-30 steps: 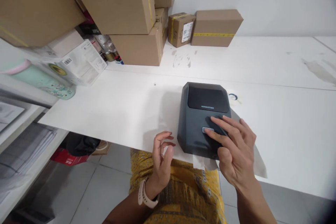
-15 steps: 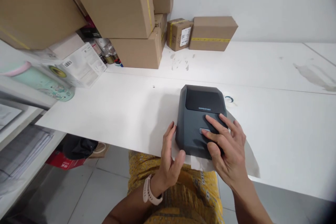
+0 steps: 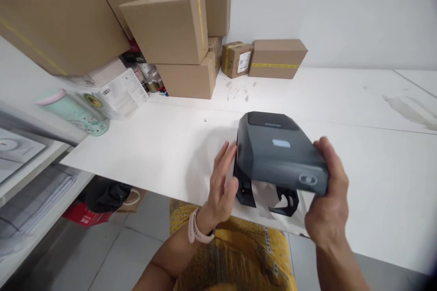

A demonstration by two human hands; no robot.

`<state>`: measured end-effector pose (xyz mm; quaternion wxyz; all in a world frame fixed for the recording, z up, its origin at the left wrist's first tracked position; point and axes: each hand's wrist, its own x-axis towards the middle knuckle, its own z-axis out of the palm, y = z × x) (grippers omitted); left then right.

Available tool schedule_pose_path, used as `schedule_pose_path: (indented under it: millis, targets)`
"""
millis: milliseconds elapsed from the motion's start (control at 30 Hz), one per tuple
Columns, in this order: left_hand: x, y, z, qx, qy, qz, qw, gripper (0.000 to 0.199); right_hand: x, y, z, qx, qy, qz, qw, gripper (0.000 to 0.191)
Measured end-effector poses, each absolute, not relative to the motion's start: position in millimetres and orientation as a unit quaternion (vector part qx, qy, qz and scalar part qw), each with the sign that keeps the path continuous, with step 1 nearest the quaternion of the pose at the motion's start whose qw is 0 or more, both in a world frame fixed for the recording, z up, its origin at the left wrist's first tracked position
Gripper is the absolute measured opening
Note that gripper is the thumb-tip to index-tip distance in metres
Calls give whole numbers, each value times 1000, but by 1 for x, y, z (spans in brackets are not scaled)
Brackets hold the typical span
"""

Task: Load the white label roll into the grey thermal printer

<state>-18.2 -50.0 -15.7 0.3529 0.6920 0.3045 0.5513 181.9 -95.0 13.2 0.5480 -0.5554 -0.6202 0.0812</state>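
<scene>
A dark grey label printer (image 3: 280, 159) stands at the table's front edge with its lid tilted up at the near side. My right hand (image 3: 329, 195) is closed round the lid's right near corner, thumb on top. Under the raised lid the black base shows, with white label paper (image 3: 264, 198) coming out over the table edge. My left hand (image 3: 221, 186) is open, fingers stretched along the printer's left side; they are touching it or very close. The printer's inside is mostly hidden by the lid.
Cardboard boxes (image 3: 180, 32) are stacked at the back left, with two smaller boxes (image 3: 278, 61) by the wall. A mint green tumbler (image 3: 78, 111) and a white box (image 3: 126, 95) lie at the left. A shelf (image 3: 44, 154) with papers adjoins the table on the left.
My right hand has moved from the button on top to the lid's right near corner. The lid has gone up, uncovering the base and paper. My left hand stays beside the printer.
</scene>
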Motion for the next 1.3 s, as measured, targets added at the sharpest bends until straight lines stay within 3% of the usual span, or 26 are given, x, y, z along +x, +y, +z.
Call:
schedule_pose_path:
  millis: [100, 300, 533, 600, 667, 767, 867, 967, 1067, 1167, 1300]
  targets:
    - [-12, -9, -10, 653, 344, 560, 376, 55, 200, -57, 49, -508, -666, -17, 545, 67]
    - [-2, 34, -27, 621, 355, 386, 582, 97, 220, 17, 104, -532, -656, 2, 535, 55]
    - [-2, 25, -36, 593, 355, 397, 603, 99, 235, 70, 124, -611, -631, 46, 476, 57]
    - [-2, 25, -35, 592, 360, 402, 599, 98, 234, 69, 118, -595, -657, -13, 464, 62]
    - [-1, 25, -35, 592, 370, 406, 590, 98, 230, 58, 107, -520, -682, -153, 491, 65]
    - [-1, 24, -35, 597, 393, 409, 567, 100, 223, 35, 85, -371, -725, -306, 493, 38]
    - [-1, 21, -35, 602, 397, 421, 550, 100, 221, 20, 61, -374, -847, -178, 333, 9]
    - [-1, 17, -32, 606, 388, 454, 525, 101, 220, 21, 40, -418, -895, -12, 154, 24]
    - [-1, 15, -28, 611, 386, 469, 507, 102, 217, 28, 26, -451, -891, 47, 41, 30]
    - [-1, 15, -24, 614, 385, 466, 507, 101, 211, 33, 19, -456, -882, 112, 27, 22]
    - [-2, 16, -25, 610, 393, 464, 509, 99, 203, 36, 23, -447, -869, 176, 114, 11]
